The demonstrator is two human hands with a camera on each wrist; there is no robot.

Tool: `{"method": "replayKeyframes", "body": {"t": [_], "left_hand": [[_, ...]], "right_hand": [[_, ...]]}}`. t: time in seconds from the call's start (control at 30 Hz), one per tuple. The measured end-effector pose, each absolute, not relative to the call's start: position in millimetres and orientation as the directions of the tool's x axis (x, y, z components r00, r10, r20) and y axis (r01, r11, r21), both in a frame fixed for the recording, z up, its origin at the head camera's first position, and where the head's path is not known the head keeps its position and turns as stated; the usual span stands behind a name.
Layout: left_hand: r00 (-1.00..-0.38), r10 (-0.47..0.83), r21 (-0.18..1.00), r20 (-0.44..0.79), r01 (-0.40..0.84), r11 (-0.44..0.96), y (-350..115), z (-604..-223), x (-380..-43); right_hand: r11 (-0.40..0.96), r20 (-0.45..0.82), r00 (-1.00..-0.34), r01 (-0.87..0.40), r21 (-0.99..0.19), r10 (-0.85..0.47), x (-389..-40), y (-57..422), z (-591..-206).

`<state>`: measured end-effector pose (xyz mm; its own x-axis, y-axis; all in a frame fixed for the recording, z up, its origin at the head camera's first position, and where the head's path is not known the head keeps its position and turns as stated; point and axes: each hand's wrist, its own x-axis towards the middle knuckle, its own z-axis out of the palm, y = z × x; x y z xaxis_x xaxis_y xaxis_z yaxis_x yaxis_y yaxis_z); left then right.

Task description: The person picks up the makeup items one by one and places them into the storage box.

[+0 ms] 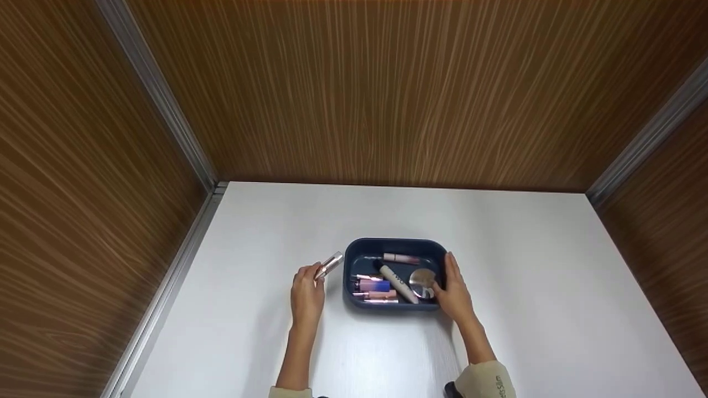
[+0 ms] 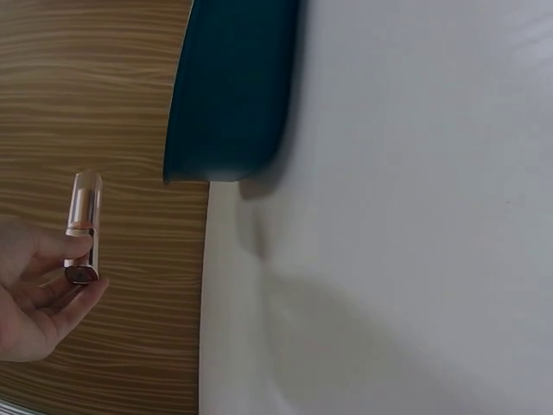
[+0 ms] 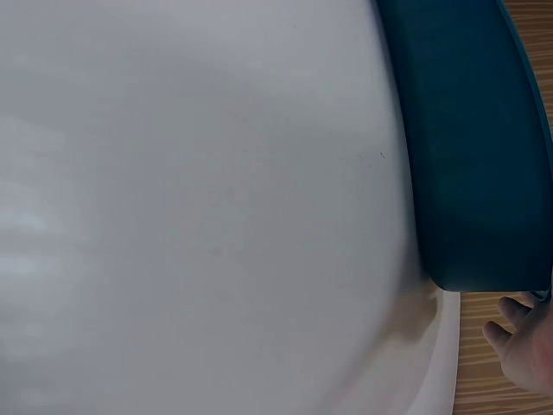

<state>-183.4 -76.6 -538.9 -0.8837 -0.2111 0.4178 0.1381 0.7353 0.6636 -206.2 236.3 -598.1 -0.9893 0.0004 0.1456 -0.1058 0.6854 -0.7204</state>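
Observation:
My left hand (image 1: 307, 296) pinches a slim lipstick tube (image 1: 330, 264) with a clear cap, just left of a dark blue box (image 1: 395, 307). In the left wrist view the tube (image 2: 84, 226) shows pinkish-gold, held between thumb and fingers. The right hand (image 1: 454, 290) grips the box's right wall, fingers along the outside and thumb over the rim by a round shiny compact (image 1: 422, 283). Also in the box are a white tube (image 1: 398, 283) with a black end, a pink-and-blue tube (image 1: 375, 285), a lip gloss tube (image 1: 401, 258) and other small cosmetics.
The box stands on a white table (image 1: 265, 221). Wood-grain panels (image 1: 365, 94) rise behind and on both sides, with metal strips (image 1: 166, 94) at the corners. The table's left side is bordered by a metal rail (image 1: 166, 293).

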Motion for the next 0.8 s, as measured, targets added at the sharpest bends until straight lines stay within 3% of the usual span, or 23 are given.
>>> {"method": "replayKeyframes", "body": {"t": [0.8], "left_hand": [[-0.894, -0.143, 0.645, 0.425, 0.188, 0.741, -50.7, -538.3, -181.2]], "right_hand": [[0.688, 0.142, -0.99, -0.109, -0.718, -0.008, -206.8, 235.9, -597.8]]}}
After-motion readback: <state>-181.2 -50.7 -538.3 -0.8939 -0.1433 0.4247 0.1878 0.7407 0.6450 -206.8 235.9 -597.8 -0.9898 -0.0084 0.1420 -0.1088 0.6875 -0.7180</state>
